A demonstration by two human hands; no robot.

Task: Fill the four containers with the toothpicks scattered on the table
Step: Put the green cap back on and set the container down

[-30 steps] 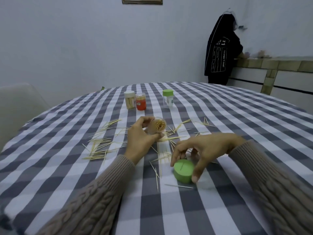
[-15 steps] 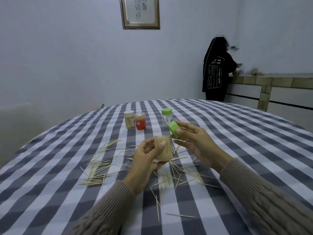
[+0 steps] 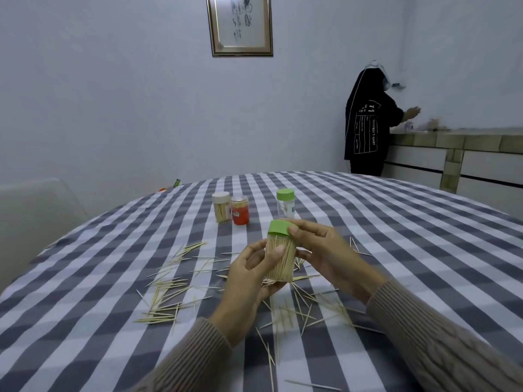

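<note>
A: What sits at the left edge?
B: A pale chair (image 3: pixel 34 216) by the table (image 3: pixel 396 250) rim, then bare checked cloth, then loose toothpicks (image 3: pixel 167 295) fanned near the middle.

A: And centre?
B: The left hand (image 3: pixel 249 281) curls round a full container (image 3: pixel 280 258), held upright above the cloth. The right hand (image 3: pixel 325 250) pinches its green lid (image 3: pixel 278 228), which sits on top.

A: Farther back?
B: Three containers (image 3: pixel 232 207) stand apart from the hands, two touching, a green-capped one just right.

A: The right side?
B: Open cloth to the far rim; a person in black (image 3: pixel 365 128) stands at a counter (image 3: pixel 452 137).
</note>
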